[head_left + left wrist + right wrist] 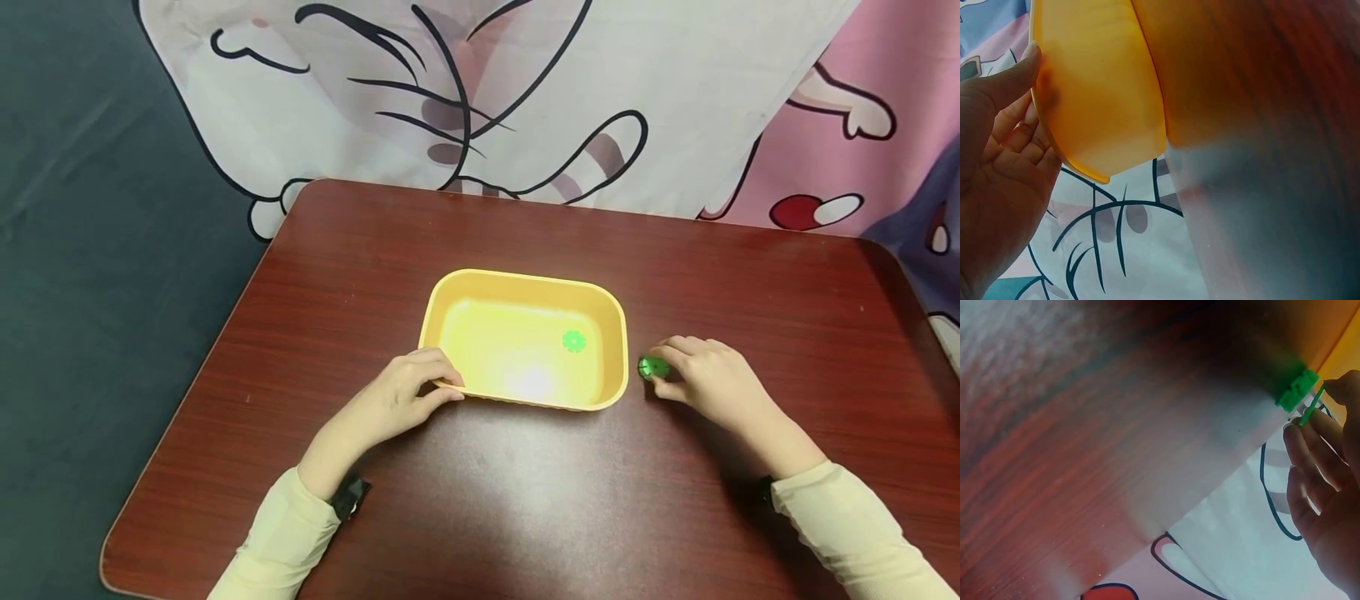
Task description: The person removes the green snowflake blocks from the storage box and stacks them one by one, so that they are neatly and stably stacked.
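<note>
A yellow plastic bin [525,279] stands on the table, and a flat green flower-shaped disc [574,341] lies inside it toward the right. My left hand [405,392] grips the bin's rim at the near left corner; the left wrist view has the thumb on one side of the bin wall [1104,81] and the fingers on the other. Just right of the bin, my right hand [708,375] pinches a thin green disc [1312,407] between thumb and fingertips. Beside that disc, a small stack of green discs [1296,391] sits on the table, apart from the held one.
The dark red wooden table [525,517] has rounded corners. Behind it hangs a cloth [675,100] printed with cartoon figures. A dark green surface [112,292] lies beyond the table's left edge.
</note>
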Tool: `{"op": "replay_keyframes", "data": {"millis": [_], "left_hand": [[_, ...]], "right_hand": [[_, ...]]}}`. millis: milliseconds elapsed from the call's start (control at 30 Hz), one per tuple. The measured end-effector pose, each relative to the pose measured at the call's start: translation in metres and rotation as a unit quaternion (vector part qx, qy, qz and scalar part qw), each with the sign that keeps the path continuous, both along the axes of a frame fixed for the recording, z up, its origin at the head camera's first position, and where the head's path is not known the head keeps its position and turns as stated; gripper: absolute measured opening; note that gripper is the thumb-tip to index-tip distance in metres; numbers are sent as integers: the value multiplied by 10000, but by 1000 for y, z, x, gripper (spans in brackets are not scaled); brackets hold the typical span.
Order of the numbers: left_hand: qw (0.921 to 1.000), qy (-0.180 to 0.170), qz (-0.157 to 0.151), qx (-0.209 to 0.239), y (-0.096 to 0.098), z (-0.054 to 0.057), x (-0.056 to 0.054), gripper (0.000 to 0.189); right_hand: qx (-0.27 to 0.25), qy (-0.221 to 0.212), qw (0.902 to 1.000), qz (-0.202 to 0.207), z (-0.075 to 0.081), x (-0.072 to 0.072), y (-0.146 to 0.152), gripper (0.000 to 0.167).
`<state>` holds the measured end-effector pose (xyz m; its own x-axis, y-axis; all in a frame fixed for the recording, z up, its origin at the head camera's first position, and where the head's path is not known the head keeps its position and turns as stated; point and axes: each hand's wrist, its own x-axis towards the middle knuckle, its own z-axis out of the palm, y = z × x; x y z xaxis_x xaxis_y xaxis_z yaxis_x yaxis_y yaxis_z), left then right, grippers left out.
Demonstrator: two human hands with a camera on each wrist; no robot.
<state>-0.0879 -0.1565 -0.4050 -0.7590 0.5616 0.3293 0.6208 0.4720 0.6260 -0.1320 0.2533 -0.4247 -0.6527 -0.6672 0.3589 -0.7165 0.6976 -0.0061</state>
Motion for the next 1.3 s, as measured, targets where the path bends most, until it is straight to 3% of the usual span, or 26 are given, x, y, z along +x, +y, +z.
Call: {"op": "replay_keyframes", "data": {"millis": [667, 1300], "left_hand": [[10000, 0, 23, 10, 0, 0, 1, 8], [10000, -34, 8, 48, 0, 0, 0, 8]], "right_hand": [[63, -394, 9987, -314, 0, 3, 0, 31], [137, -406, 9983, -395, 5, 5, -2, 32]]}}
